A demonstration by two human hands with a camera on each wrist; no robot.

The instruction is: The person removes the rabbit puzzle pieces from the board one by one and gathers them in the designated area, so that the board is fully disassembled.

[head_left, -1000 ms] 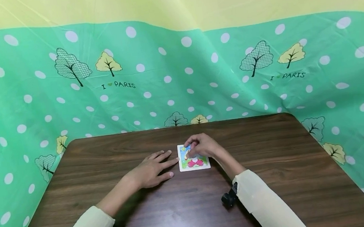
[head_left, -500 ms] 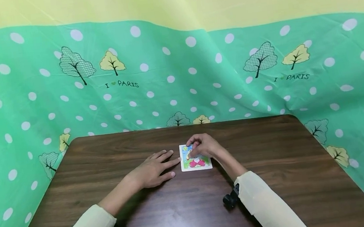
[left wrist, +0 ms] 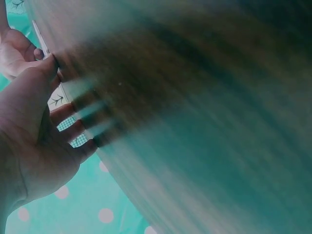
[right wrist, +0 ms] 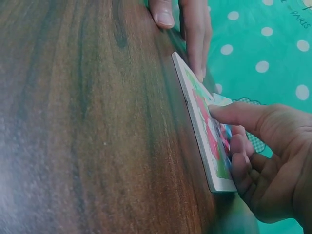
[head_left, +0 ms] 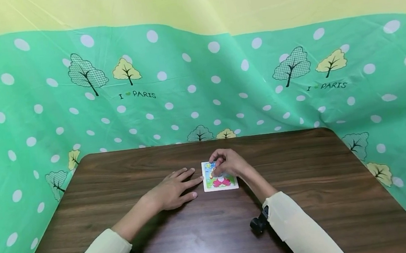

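Lying on the dark brown wood-grain table: a flat, square, white-bordered picture panel printed in blue, green and pink, toward the far edge.
Left hand: fingers released, straight and spread, the index fingertip at the panel's left edge.
Right hand: over the panel, thumb against its printed face, other fingers curled; cannot tell whether they grasp anything.
Right cuff: small black device beside the cream fabric sleeve.
Backdrop: green-and-yellow cloth with white dots and printed trees.
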